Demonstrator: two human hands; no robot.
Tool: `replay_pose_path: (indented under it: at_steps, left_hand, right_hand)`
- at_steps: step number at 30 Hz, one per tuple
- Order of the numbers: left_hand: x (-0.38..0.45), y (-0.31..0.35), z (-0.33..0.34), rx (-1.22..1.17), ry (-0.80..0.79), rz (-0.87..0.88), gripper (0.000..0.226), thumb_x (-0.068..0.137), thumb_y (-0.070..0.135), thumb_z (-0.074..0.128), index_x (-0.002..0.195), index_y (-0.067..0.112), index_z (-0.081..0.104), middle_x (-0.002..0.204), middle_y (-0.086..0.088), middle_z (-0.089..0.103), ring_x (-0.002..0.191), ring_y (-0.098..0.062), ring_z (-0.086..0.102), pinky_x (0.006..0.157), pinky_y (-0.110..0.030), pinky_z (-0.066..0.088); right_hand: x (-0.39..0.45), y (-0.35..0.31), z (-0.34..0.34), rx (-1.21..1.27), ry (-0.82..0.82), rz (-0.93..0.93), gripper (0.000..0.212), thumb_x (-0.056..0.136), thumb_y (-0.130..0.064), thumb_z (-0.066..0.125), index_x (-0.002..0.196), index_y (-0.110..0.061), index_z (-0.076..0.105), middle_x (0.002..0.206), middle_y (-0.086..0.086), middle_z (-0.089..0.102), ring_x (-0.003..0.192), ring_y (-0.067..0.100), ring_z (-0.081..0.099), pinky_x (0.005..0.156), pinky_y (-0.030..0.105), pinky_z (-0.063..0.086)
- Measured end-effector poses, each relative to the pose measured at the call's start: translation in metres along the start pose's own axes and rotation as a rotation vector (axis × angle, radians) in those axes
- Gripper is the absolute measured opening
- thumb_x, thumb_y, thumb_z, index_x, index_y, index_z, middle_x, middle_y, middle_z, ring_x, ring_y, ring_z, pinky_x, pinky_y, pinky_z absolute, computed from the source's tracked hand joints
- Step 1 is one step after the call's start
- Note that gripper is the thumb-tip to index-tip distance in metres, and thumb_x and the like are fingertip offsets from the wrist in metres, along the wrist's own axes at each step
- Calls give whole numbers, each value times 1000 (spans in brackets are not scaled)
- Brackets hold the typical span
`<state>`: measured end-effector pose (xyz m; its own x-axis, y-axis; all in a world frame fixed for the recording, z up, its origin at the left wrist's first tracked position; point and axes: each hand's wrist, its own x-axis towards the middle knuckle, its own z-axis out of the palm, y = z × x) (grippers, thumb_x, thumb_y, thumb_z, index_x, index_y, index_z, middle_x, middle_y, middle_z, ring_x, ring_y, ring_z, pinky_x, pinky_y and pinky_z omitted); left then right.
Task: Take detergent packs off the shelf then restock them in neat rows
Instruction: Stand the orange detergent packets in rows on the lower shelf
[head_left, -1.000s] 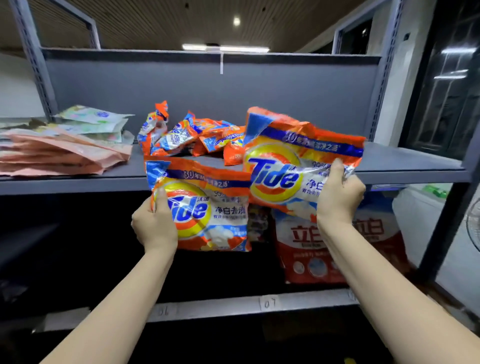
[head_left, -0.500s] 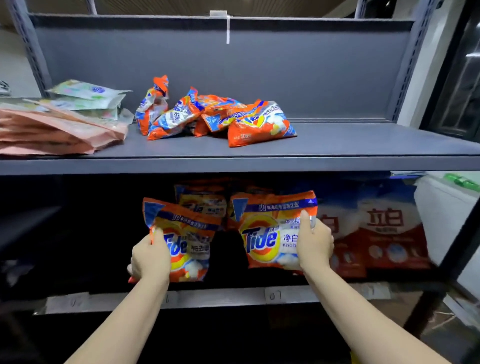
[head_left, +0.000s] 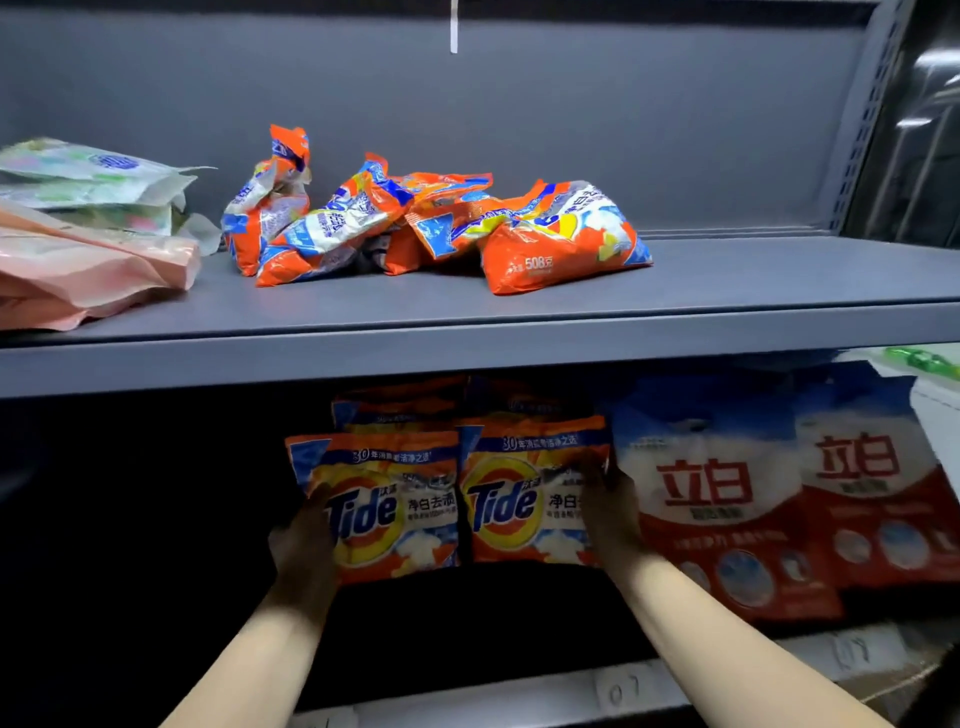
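Observation:
Two orange Tide detergent packs stand upright side by side inside the dark lower shelf. My left hand (head_left: 304, 540) grips the left pack (head_left: 382, 506) at its left edge. My right hand (head_left: 610, 512) grips the right pack (head_left: 524, 501) at its right edge. More Tide packs (head_left: 400, 410) stand behind them, partly hidden. On the grey upper shelf (head_left: 467, 358) lies a loose heap of several Tide packs (head_left: 426, 223).
Large red-and-blue detergent bags (head_left: 717, 499) stand right of the two packs on the lower shelf. Pink and green pouches (head_left: 83, 234) are stacked at the upper shelf's left end. A metal upright (head_left: 862, 114) closes the right side. Label strip (head_left: 618, 691) runs along the lower shelf edge.
Both hands carried the two Tide packs down from the upper shelf level and deeper into the lower shelf, bringing them side by side in front of the packs behind.

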<state>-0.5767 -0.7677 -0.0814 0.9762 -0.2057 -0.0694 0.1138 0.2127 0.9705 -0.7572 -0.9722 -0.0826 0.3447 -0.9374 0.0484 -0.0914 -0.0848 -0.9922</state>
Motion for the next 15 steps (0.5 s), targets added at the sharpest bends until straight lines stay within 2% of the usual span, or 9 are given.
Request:
replay_pose_path:
  at_steps: [1,3,5,6,8,10,12,13,15]
  left_hand:
    - [15,-5,3,5,-41,-67,19,98,21,50,98,6,61,96,-23,64,81,-38,63,70,-43,53]
    - [32,-6,11,9,-64,-120,22,99,22,46,82,12,56,92,-23,60,73,-31,58,63,-36,48]
    - [50,-12,19,-9,-48,-149,20,99,19,47,82,11,56,96,-22,61,67,-23,62,55,-32,48]
    - [54,-10,21,-17,-68,-126,20,100,15,44,88,6,58,90,-19,61,63,-20,63,57,-30,50]
    - [67,-15,23,-65,-138,-160,25,102,16,38,101,2,58,84,-14,64,66,-25,62,64,-32,53]
    - [82,-22,23,-57,-156,-213,22,100,22,42,96,8,59,99,-17,63,74,-29,59,80,-44,52]
    - [92,-32,23,-65,-87,-147,20,96,28,51,96,9,59,108,-22,61,83,-38,61,84,-51,51]
    - [104,-46,23,-43,-29,-101,34,93,37,56,107,6,59,113,-24,61,92,-42,61,83,-53,51]
    - [127,-80,22,91,43,-2,83,73,70,60,130,10,50,124,-23,57,106,-43,59,87,-58,49]
  right_hand:
    - [8,2,4,16,-7,24,29,102,-31,39,125,-19,54,84,4,67,55,6,62,47,24,48]
    - [25,4,12,37,13,39,26,102,-29,39,125,-23,52,91,8,71,65,19,68,54,34,57]
    - [35,0,20,16,39,12,24,102,-31,38,121,-25,51,91,8,71,62,20,65,50,31,54]
    - [40,-2,24,1,60,-5,24,102,-31,38,118,-23,52,88,6,70,59,18,63,46,28,50]
    - [45,-5,33,15,115,-59,24,102,-29,38,113,-17,55,82,4,66,60,16,59,47,25,45]
    - [49,-4,40,10,191,-140,27,102,-25,39,114,-9,56,85,1,61,69,15,57,60,26,42]
    - [55,1,45,-22,221,-159,26,101,-21,40,120,-6,51,86,-2,57,69,11,54,62,25,41]
    - [59,5,46,-55,204,-147,24,101,-17,41,122,-7,47,83,-4,57,65,9,54,56,23,41]
    - [65,7,45,-153,144,-114,31,98,-10,45,128,-10,37,86,-3,58,68,11,58,54,25,45]
